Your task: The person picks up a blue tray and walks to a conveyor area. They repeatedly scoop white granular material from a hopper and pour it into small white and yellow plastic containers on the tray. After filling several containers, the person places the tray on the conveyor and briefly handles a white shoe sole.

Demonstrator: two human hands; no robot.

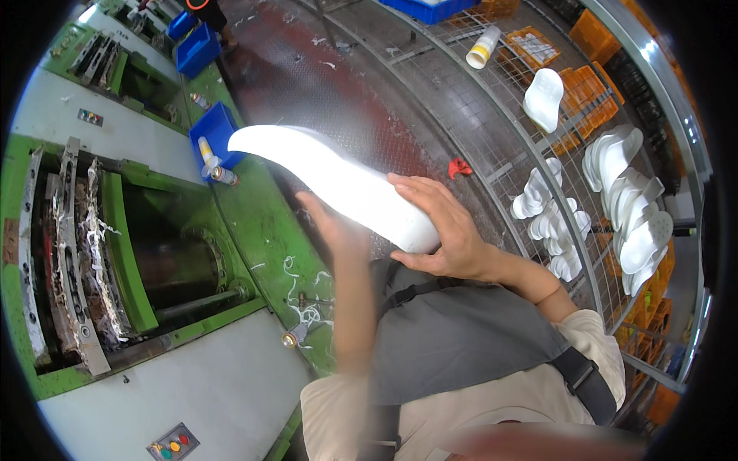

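Observation:
A long white foam shoe sole (338,173) is held up in front of me, its narrow end pointing left and its thicker end toward me. My right hand (452,230) is closed around that thicker end, fingers on top and thumb along the near side. Close to the sole's near left edge is my left hand (340,228), blurred by motion. Its other fingers are partly hidden behind the sole, so whether it touches or grips is unclear.
Left stands a green machine (127,253) with mold plates. White scraps (307,313) and a spray can (294,336) lie on its green ledge, below a blue bin (217,127). To the right, a wire rack (492,131) carries several white soles (626,207). A red scrap (460,167) is on the floor.

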